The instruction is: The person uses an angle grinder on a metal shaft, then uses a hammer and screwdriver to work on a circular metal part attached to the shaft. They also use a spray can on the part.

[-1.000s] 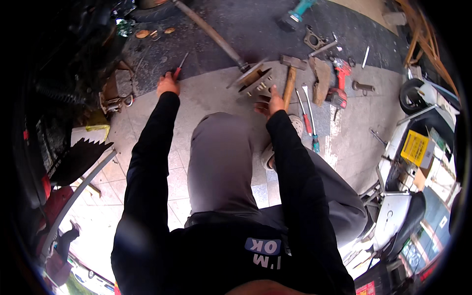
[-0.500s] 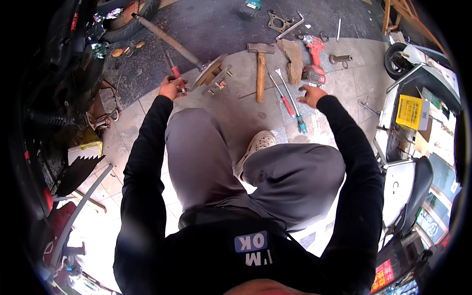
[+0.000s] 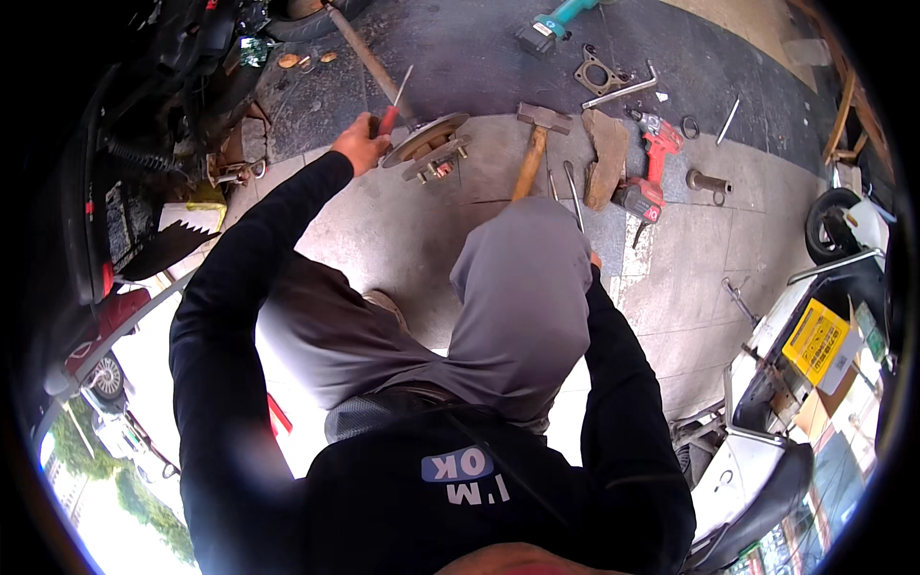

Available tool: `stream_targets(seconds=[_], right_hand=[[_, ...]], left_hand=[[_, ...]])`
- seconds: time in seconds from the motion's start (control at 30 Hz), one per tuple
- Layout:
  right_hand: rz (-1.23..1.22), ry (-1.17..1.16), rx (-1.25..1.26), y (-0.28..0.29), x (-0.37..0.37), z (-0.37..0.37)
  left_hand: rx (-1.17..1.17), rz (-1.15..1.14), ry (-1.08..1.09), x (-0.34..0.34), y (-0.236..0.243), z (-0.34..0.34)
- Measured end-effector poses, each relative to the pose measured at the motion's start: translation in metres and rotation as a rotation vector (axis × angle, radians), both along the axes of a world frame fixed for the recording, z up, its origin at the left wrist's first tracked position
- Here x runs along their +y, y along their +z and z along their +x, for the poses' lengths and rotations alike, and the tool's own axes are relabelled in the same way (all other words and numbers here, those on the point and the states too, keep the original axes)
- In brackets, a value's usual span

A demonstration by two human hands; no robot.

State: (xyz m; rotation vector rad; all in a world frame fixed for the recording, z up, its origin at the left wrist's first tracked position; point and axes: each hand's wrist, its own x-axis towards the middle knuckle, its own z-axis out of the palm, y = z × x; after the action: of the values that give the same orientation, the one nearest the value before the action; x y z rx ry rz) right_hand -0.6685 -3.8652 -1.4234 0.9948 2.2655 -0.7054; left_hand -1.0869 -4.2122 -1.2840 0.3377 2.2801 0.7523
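Observation:
My left hand is closed round the red handle of a screwdriver, its shaft pointing up and away. Just right of that hand lies a metal axle shaft with a brake disc at its near end. Studs and a small red part stick out from the disc's near side. Only a sliver of my right hand shows beside my right knee; its fingers are hidden. Two slim tool shafts run behind the same knee, which covers their handles.
A hammer, a wooden block and a red cordless power tool lie ahead. Farther off are a flat metal flange, an L-shaped wrench and a teal power tool. A white scooter stands right.
My right hand has come back from beside the red power tool and is now mostly behind my raised right knee. My left hand still grips the screwdriver, whose tip has swung to the right.

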Motion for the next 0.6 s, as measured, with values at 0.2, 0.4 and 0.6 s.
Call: stream_targets(seconds=[0.2,0.4,0.6], right_hand=[[0.021,0.153,0.243,-0.002,-0.001,0.011],[0.201,0.111,0.164,0.008,0.007,0.028],[-0.007,0.123,0.027,-0.007,0.037,0.019]], left_hand=[[0.360,-0.092,0.039,0.032,0.016,0.042],[0.270,-0.240,0.106,0.070,0.052,0.062],[0.276,-0.226,0.206,0.064,0.044,0.077]])
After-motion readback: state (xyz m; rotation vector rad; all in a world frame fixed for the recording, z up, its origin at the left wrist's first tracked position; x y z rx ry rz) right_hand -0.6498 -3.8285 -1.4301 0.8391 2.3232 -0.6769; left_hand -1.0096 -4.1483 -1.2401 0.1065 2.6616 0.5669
